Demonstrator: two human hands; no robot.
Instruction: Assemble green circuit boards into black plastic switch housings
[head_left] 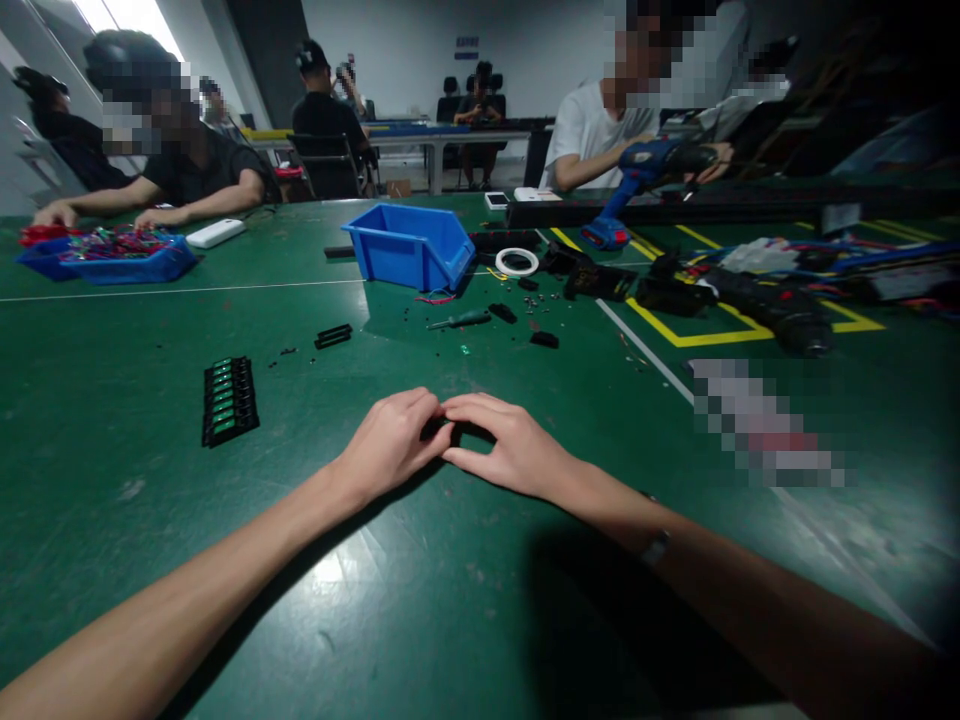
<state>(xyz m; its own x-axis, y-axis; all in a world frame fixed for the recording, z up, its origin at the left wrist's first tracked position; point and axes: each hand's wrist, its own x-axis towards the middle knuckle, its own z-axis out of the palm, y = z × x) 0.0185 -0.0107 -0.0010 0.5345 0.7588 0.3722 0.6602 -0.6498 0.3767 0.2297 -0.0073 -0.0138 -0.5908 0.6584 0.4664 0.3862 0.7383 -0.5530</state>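
My left hand (394, 440) and my right hand (514, 445) meet fingertip to fingertip just above the green table (345, 620). Both are closed in a pinch, and whatever lies between the fingers is hidden; a dark patch shows by the left thumb. Left of them lies a black holder with a row of green pieces (229, 400). Beyond the hands are a small black frame (333, 336), a screwdriver (461, 320) with a dark green handle, and a small black part (544, 340).
A blue bin (397, 245) stands further back, beside a white ring (517, 262) and scattered screws. Blue trays of wires (127, 260) sit far left. Across the table, a person in white holds a blue cordless drill (626, 185). A black power tool (780, 308) lies right.
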